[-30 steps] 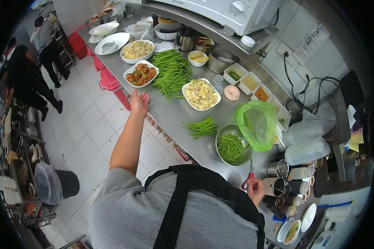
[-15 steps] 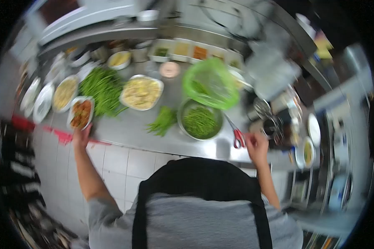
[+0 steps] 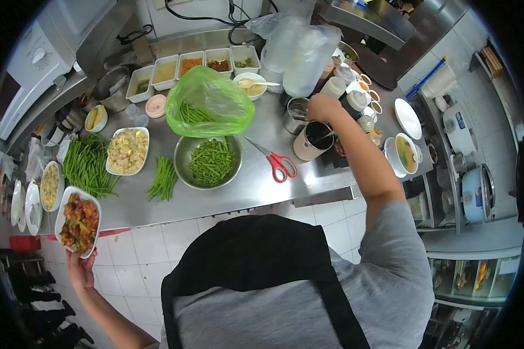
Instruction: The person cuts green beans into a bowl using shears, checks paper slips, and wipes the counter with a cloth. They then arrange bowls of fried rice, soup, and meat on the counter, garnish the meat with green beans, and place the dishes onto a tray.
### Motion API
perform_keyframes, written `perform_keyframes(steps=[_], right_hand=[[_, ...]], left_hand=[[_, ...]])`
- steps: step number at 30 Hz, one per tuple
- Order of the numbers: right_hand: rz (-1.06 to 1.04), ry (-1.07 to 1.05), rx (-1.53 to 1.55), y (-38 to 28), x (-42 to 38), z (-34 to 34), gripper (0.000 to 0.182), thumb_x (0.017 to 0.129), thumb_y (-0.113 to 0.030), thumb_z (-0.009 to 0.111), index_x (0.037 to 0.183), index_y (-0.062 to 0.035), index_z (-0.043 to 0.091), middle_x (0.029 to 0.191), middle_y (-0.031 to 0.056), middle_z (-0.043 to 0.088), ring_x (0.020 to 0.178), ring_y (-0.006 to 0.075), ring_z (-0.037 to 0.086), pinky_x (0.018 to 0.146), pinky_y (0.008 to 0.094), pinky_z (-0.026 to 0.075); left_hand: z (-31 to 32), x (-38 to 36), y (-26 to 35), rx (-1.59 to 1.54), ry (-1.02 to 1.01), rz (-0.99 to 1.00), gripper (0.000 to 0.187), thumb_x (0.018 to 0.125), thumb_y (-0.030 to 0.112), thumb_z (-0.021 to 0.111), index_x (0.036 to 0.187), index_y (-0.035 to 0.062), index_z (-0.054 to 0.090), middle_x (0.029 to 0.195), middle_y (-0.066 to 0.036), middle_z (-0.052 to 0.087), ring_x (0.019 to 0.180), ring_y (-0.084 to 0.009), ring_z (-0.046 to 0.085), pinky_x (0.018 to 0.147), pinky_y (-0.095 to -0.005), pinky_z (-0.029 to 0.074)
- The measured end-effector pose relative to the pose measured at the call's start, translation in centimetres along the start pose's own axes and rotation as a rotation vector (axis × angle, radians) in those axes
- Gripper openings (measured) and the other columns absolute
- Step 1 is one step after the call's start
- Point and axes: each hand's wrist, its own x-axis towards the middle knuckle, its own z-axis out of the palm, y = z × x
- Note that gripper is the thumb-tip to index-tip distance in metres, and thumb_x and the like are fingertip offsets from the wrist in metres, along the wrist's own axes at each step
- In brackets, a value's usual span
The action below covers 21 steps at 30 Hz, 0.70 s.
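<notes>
My left hand [image 3: 81, 269] grips the near end of a white oval dish [image 3: 93, 200] holding reddish-brown cooked food, held at the counter's front edge. My right hand [image 3: 325, 109] is over a metal cup [image 3: 294, 119], its fingers curled downward; what they hold, if anything, is hidden. Just below it stands a pale canister [image 3: 306, 150] with a handle sticking out. Red-handled scissors [image 3: 280, 167] lie on the counter. Beside them is a steel bowl [image 3: 183, 174] of cut green beans, with an open green plastic bag [image 3: 224, 99] behind it.
Whole green beans [image 3: 90, 166] and a smaller bunch [image 3: 163, 179] lie on the steel counter [image 3: 134, 205]. A white dish of pale, chunky food [image 3: 128, 151] stands between them. Sauce bottles [image 3: 355, 102] crowd the right, near a soup bowl [image 3: 403, 156]. Food tubs [image 3: 165, 71] line the back.
My right hand has moved from beside the scissors up to the metal cup. The view has turned rightward. My left hand still holds the dish.
</notes>
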Motion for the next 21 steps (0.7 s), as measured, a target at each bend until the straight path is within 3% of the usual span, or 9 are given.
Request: perform_keyframes(steps=[2, 5, 8, 10, 12, 15, 18, 19, 21], right_hand=[[-0.045, -0.16, -0.025, -0.5, 0.9, -1.1, 0.029, 0.059, -0.025, 0.072, 0.079, -0.0044, 0.069, 0.081, 0.0172, 0.065, 0.077, 0.033, 0.063, 0.068, 0.0401, 0.051], [-0.241, -0.222, -0.17, 1.3, 4.9, 1.0, 0.031, 0.056, -0.026, 0.074, 0.079, -0.0054, 0.07, 0.078, 0.0169, 0.065, 0.073, 0.0332, 0.063, 0.068, 0.0399, 0.051], [-0.507, -0.074, -0.3, 3.6, 3.0, -3.0, 0.024, 0.061, -0.023, 0.071, 0.076, -0.0043, 0.069, 0.078, 0.017, 0.065, 0.071, 0.0336, 0.063, 0.065, 0.0406, 0.05], [-0.421, 0.021, -0.135, 5.4, 2.1, -4.2, 0.017, 0.068, -0.017, 0.064, 0.077, -0.0024, 0.066, 0.078, 0.0172, 0.064, 0.074, 0.0338, 0.062, 0.065, 0.0419, 0.049], [-0.437, 0.254, 0.063, 5.5, -1.1, -5.2, 0.014, 0.074, -0.01, 0.055, 0.082, -0.0022, 0.062, 0.081, 0.0177, 0.063, 0.078, 0.0344, 0.061, 0.066, 0.043, 0.047], [-0.501, 0.039, -0.261, 6.0, -3.6, -4.6, 0.016, 0.077, -0.014, 0.055, 0.087, -0.0029, 0.062, 0.084, 0.0199, 0.064, 0.083, 0.0354, 0.062, 0.068, 0.0444, 0.048], [-0.388, 0.299, -0.009, 6.9, -4.6, -5.3, 0.018, 0.08, -0.012, 0.048, 0.095, -0.0069, 0.057, 0.083, 0.0175, 0.063, 0.08, 0.0353, 0.061, 0.068, 0.0427, 0.047], [-0.388, 0.324, 0.094, 6.6, -6.4, -7.0, 0.021, 0.082, -0.015, 0.051, 0.101, -0.0081, 0.056, 0.083, 0.0171, 0.063, 0.08, 0.0347, 0.061, 0.068, 0.0425, 0.046], [-0.451, 0.422, 0.214, 6.0, -8.4, -8.0, 0.023, 0.08, -0.021, 0.057, 0.099, -0.0073, 0.057, 0.088, 0.0168, 0.063, 0.082, 0.0345, 0.061, 0.069, 0.0428, 0.047]], left_hand=[[3.1, -1.5, -1.6, -0.023, -0.08, 0.016, 0.055, 0.081, 0.011, 0.052, 0.131, 0.0053, 0.032, 0.114, -0.016, 0.055, 0.09, -0.0272, 0.064, 0.069, -0.0326, 0.059], [11.9, -5.2, -2.8, -0.044, -0.184, -0.022, 0.055, 0.08, 0.01, 0.052, 0.131, 0.0052, 0.031, 0.119, -0.017, 0.051, 0.099, -0.029, 0.06, 0.071, -0.0376, 0.058], [20.7, -8.1, -4.8, -0.11, -0.28, -0.063, 0.057, 0.08, 0.007, 0.051, 0.132, 0.0052, 0.028, 0.126, -0.016, 0.046, 0.108, -0.0328, 0.054, 0.077, -0.0442, 0.056], [25.4, -9.2, -6.8, -0.17, -0.362, -0.084, 0.057, 0.082, 0.004, 0.049, 0.134, 0.0042, 0.025, 0.125, -0.017, 0.047, 0.108, -0.0337, 0.054, 0.078, -0.0451, 0.056], [29.9, -10.4, -8.2, -0.211, -0.413, -0.071, 0.056, 0.084, 0.002, 0.047, 0.134, 0.0039, 0.021, 0.121, -0.02, 0.048, 0.101, -0.0333, 0.059, 0.071, -0.0404, 0.058], [35.1, -10.9, -10.4, -0.215, -0.433, -0.08, 0.063, 0.085, 0.001, 0.047, 0.137, 0.0091, 0.011, 0.116, -0.02, 0.051, 0.087, -0.0285, 0.065, 0.066, -0.0337, 0.059], [38.8, -11.1, -11.1, -0.181, -0.373, -0.113, 0.065, 0.085, 0.001, 0.047, 0.138, 0.0121, 0.01, 0.115, -0.02, 0.052, 0.084, -0.0263, 0.065, 0.065, -0.0328, 0.058], [39.7, -11.0, -11.1, -0.177, -0.373, -0.109, 0.065, 0.085, 0.001, 0.045, 0.138, 0.012, 0.009, 0.115, -0.02, 0.051, 0.084, -0.0269, 0.065, 0.067, -0.0341, 0.058], [41.1, -10.7, -11.2, -0.165, -0.385, -0.107, 0.065, 0.084, -0.001, 0.042, 0.138, 0.0117, 0.007, 0.116, -0.021, 0.05, 0.085, -0.0283, 0.065, 0.07, -0.0368, 0.058]])
